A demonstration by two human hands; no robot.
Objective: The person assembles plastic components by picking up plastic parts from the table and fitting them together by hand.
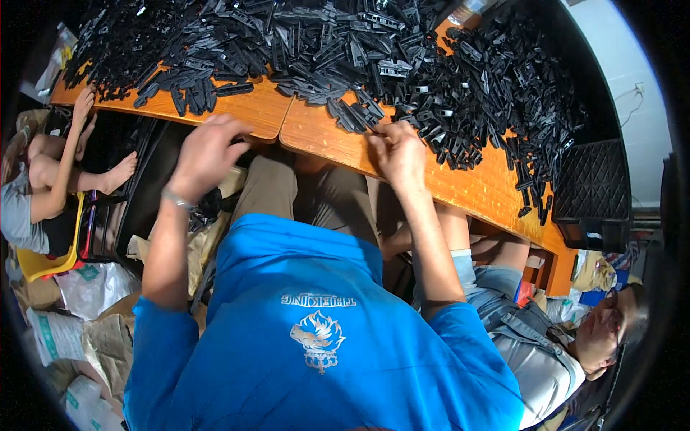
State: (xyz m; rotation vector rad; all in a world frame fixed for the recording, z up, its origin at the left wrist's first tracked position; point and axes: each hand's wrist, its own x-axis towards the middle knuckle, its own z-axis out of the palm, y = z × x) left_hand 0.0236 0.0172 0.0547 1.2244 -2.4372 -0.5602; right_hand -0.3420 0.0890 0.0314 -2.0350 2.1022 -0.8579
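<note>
My left hand [210, 152], slightly blurred, hovers at the front edge of the wooden table [323, 135]. Its thumb stands apart from the fingers, and nothing shows between them. Over the same edge, further right, my right hand [401, 152] is curled, its fingertips beside a small cluster of black plastic parts [353, 115]. Whatever those fingers hold, if anything, is hidden. Nearest to my left hand is another group of long black plastic parts [194, 97]. Behind both hands spreads a large heap of similar parts [309, 39].
A black crate [593, 179] stands at the table's right end. One person [539, 337] sits close on my right; another person's arm [68, 154] rests at the table's left edge. Plastic bags [97, 287] and sacks lie on the left, with a yellow chair [54, 262] near them.
</note>
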